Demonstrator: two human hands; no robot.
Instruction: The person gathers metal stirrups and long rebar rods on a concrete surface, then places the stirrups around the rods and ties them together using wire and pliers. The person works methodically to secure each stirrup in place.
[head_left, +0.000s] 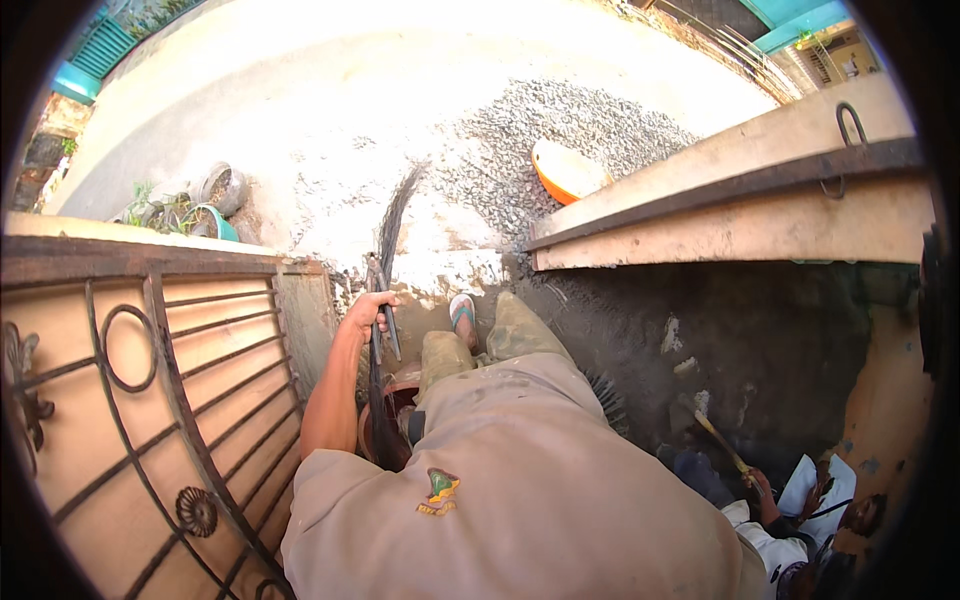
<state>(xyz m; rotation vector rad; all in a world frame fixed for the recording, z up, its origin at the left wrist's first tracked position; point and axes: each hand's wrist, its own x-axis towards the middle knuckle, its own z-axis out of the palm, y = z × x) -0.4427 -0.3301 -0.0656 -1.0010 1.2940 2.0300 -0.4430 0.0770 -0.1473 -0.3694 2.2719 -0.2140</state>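
Observation:
My left hand (368,308) is closed around the dark long handles of a tool (377,350) that stands upright beside a metal gate. The tool's lower end reaches down into a reddish-brown bucket (392,398) by my legs. Its upper end points toward a gravel pile (530,150). My beige shirt covers the lower middle of the view, and my right hand is hidden. One foot in a blue sandal (462,314) rests on the edge of wet ground.
A rusty ornamental gate (150,390) fills the left. A concrete beam (740,190) crosses the right above a dark muddy pit (720,340). An orange basin (566,172) lies on the gravel. Another person's hand (762,484) holds a stick at lower right. Pots (210,205) stand behind the gate.

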